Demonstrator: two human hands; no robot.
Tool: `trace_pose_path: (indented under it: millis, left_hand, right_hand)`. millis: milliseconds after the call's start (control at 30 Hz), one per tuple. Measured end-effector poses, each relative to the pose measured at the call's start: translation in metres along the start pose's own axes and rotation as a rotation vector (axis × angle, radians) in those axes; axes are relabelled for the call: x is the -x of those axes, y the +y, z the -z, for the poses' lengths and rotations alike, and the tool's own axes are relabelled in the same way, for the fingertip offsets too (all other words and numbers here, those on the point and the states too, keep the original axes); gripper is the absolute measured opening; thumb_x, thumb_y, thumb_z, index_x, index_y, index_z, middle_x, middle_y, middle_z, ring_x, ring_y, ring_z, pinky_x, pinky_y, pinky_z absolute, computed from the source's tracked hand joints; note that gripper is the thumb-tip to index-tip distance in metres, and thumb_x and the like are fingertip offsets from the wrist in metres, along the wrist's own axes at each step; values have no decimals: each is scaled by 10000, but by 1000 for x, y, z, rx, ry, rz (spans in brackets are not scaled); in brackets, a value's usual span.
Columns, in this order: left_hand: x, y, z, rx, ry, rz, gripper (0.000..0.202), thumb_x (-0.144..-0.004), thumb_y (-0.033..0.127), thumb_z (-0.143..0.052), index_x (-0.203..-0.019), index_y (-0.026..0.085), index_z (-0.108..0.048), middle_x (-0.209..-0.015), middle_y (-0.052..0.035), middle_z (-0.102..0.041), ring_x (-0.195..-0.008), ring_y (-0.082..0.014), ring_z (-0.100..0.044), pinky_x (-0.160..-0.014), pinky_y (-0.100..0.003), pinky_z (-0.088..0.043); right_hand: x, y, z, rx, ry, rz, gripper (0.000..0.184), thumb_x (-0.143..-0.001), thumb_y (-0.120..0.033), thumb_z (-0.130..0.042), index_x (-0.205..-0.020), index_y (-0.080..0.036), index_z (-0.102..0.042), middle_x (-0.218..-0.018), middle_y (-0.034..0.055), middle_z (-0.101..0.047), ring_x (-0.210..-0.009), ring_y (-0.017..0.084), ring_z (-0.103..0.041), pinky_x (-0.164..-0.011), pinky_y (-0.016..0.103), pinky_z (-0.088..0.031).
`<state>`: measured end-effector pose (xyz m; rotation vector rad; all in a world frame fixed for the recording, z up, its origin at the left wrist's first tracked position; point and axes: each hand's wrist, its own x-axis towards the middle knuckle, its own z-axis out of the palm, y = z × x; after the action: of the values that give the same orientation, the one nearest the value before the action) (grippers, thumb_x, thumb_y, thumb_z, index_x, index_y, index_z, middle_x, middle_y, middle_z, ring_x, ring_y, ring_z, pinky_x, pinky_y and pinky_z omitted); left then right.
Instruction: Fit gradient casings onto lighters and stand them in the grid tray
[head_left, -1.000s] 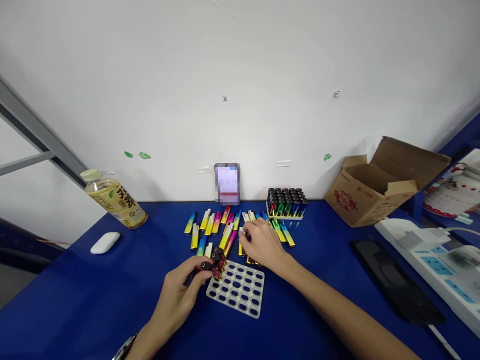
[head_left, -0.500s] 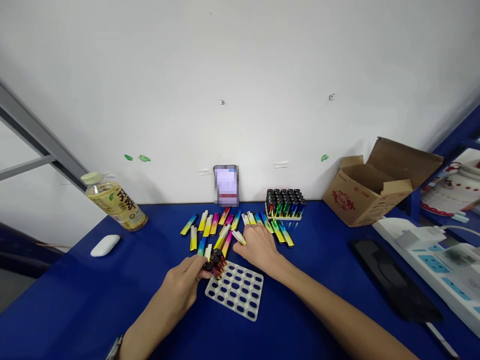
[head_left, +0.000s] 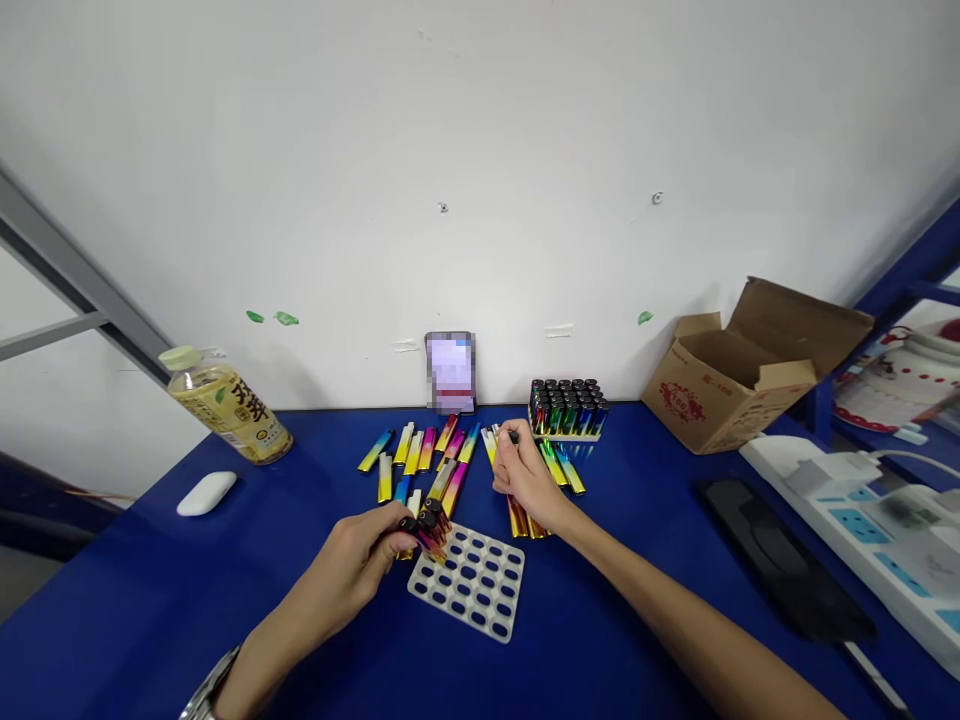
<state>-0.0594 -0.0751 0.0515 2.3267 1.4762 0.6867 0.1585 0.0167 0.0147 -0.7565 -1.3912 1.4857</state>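
My left hand [head_left: 371, 555] is closed around a small bundle of lighters [head_left: 431, 522] with black tops and pink-gold bodies. They sit over the upper left corner of a white tray with oval holes [head_left: 469, 580]. My right hand [head_left: 525, 470] is closed on a lighter, whose black end [head_left: 513, 437] shows above the fingers; most of it is hidden. Below that hand, red-gold lighter ends [head_left: 517, 518] show; whether it holds them I cannot tell. Loose multicoloured lighters [head_left: 427, 450] lie scattered beyond both hands. More lighters [head_left: 562, 468] lie right of my right hand.
At the back, a filled tray of upright lighters [head_left: 570, 408] stands near an open cardboard box [head_left: 697, 390]. A phone [head_left: 451, 370] leans on the wall. A bottle [head_left: 225, 405] and white case [head_left: 207, 493] are left; a black phone [head_left: 780, 555] and power strip [head_left: 847, 520] are right.
My right hand has moved slightly right and up from a pale-ended lighter, and now a black end shows in it. My left hand has shifted slightly left, still holding its bundle.
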Motion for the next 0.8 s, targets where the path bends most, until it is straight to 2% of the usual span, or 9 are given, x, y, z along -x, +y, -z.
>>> trace_pose_path:
  millis: [67,167,267,333,400,500,600,700,800]
  left_hand:
    - [4,-6,-4,-27,49,-22,211,-931,276,-378,-854,200,-559,-634,6,-594,-508,-120,-526,-510,-199,-400]
    - [10,-13,-14,-84,100,-66,236,-938,259,-347,-953,206,-576,-744,-34,-640,-600,-144,-579,-560,-218,-424]
    - [14,-14,-22,-103,66,-47,277,-952,308,-336,-922,218,-596,-725,-31,-623,-610,-151,-564,-571,-230,-428]
    - [14,-13,-22,-94,31,30,273,-937,385,-387,-890,218,-598,-696,-19,-600,-604,-155,-552,-570,-238,-434]
    - [12,-11,-19,-63,3,135,293,-879,464,-494,-1021,224,-582,-750,-17,-613,-651,-168,-574,-595,-253,-458]
    - [5,-7,-13,33,-35,195,628,-822,497,-572,-1369,270,-361,-1118,-89,-620,-921,-229,-607,-740,-308,-497]
    - [-6,0,-8,166,-167,163,602,-861,457,-525,-1405,300,-319,-1334,-103,-514,-1163,-269,-514,-910,-356,-447]
    - [-17,7,-6,288,-297,212,432,-861,403,-534,-1262,262,-453,-1140,-59,-615,-1020,-225,-573,-888,-335,-440]
    - [-20,10,-5,333,-301,260,331,-848,370,-547,-1135,222,-476,-972,-27,-637,-861,-183,-581,-799,-302,-444]
  right_hand:
    - [1,-1,1,-54,-25,-45,246,-927,-485,-400,-901,-263,-298,-551,-131,-299,-416,60,-265,-427,164,-251]
    - [4,-4,1,-31,-70,-33,260,-915,-483,-432,-911,-261,-296,-597,-117,-389,-442,58,-341,-458,183,-312]
    - [6,-7,0,3,-79,12,305,-905,-542,-414,-987,-253,-362,-600,-95,-454,-459,71,-402,-445,181,-325]
    - [5,-6,-1,-56,-66,-24,376,-882,-601,-408,-1001,-244,-416,-543,-98,-436,-417,69,-365,-397,163,-278]
    - [3,-5,-1,-174,-56,-116,473,-840,-678,-395,-874,-213,-477,-466,-101,-382,-358,58,-284,-348,157,-208]
    - [-1,-5,0,-341,-16,-243,599,-789,-743,-365,-574,-188,-440,-376,-85,-310,-312,45,-219,-315,170,-164]
    - [-2,-12,0,-424,45,-356,609,-837,-649,-317,-444,-189,-388,-329,-64,-288,-290,50,-224,-305,173,-169]
    - [0,-20,-1,-434,123,-438,581,-892,-449,-237,-387,-189,-359,-295,-56,-254,-268,51,-185,-299,169,-129]
    - [2,-26,-3,-383,259,-425,548,-885,-320,-224,-366,-187,-343,-283,-57,-232,-259,48,-154,-302,167,-94]
